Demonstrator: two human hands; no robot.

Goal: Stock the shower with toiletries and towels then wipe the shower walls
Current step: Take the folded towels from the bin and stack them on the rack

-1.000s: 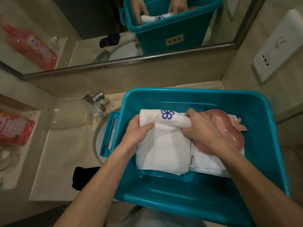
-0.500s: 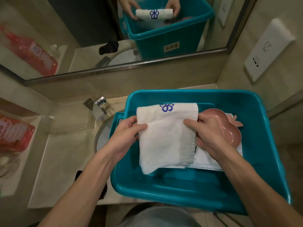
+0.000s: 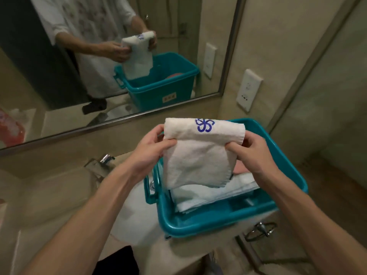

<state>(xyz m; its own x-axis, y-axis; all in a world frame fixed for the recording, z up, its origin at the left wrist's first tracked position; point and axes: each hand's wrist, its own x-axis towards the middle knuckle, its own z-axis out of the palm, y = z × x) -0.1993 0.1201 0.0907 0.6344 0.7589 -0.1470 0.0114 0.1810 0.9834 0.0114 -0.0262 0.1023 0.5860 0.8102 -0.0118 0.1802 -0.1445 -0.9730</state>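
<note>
1. you hold the towel [image 3: 200, 153] up over the bin [image 3: 218, 221], folded, its blue flower logo at the top edge facing you.
2. your left hand [image 3: 153, 147] pinches the towel's left edge near the top, thumb in front and fingers curled behind.
3. your right hand [image 3: 252, 153] grips the right edge at the same height, fingers bunching the cloth.
4. the towel's lower edge hangs just over a stack [image 3: 208, 197] of folded white cloths in the bin; you cannot tell whether they touch.
5. a pink dish [image 3: 240, 167] shows in the bin behind the towel, just under your right wrist, mostly hidden.
6. the teal bin sits on the counter [image 3: 49, 195], its left handle over the white sink [image 3: 135, 215].
7. the tap [image 3: 106, 158] stands left of the bin, behind your left forearm.
8. the mirror [image 3: 198, 26] above reflects your hands, the towel and the bin.
9. a white socket plate [image 3: 249, 90] is on the wall to the right of the mirror.
10. a metal ring [image 3: 260, 230] juts out below the bin's near right corner.
</note>
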